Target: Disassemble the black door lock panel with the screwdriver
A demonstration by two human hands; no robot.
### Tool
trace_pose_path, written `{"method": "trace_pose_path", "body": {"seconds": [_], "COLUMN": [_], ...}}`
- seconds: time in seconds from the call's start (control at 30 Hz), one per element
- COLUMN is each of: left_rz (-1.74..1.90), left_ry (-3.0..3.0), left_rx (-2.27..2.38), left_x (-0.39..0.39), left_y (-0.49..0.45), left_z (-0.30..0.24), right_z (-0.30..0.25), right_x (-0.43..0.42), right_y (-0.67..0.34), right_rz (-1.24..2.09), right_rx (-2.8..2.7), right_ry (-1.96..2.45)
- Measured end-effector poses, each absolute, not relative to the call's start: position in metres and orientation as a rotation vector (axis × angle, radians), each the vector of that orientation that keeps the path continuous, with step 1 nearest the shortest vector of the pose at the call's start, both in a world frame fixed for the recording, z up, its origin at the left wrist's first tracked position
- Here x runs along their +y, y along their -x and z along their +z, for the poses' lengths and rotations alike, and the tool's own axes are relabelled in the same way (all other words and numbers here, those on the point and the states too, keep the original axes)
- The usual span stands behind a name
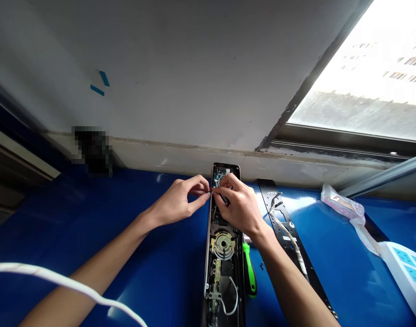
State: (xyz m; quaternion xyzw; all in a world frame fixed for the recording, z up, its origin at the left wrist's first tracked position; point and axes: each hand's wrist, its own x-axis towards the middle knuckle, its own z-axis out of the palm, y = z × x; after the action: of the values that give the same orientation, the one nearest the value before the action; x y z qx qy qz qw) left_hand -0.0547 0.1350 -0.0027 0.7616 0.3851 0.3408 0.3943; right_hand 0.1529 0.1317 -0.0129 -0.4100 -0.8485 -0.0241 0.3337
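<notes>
- Two hands at the open door-lock body [223, 254] top: left hand [175, 202] and right hand [237, 206], fingertips pinched together, pinched item unclear
- Green-handled screwdriver [250, 268] just right of it
- Black mounting plate [285, 231] farther right

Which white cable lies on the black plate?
The white wire resting on the black perforated metal plate; the other white cable hangs across the foreground.

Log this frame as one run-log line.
left hand: at open electronic door lock | right hand: on lock's top end | beside: green-handled screwdriver
</notes>
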Motion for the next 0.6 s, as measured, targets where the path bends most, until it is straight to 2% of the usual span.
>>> {"method": "trace_pose_path", "body": {"seconds": [0.27, 0.6], "left_rz": [0.843, 0.669], "left_ry": [-1.905, -2.083], "left_rx": [0.979, 0.972], "left_x": [0.137, 0.134], "left_y": [0.055, 0.061], "left_z": [-0.002, 0.010], "right_z": [-0.016, -0.016], "right_x": [0.132, 0.132], "right_y": [-0.156, -0.154], "right_rz": [-0.139, 0.112], "right_rx": [-2.171, -2.030], "right_ry": [0.958, 0.914]}}
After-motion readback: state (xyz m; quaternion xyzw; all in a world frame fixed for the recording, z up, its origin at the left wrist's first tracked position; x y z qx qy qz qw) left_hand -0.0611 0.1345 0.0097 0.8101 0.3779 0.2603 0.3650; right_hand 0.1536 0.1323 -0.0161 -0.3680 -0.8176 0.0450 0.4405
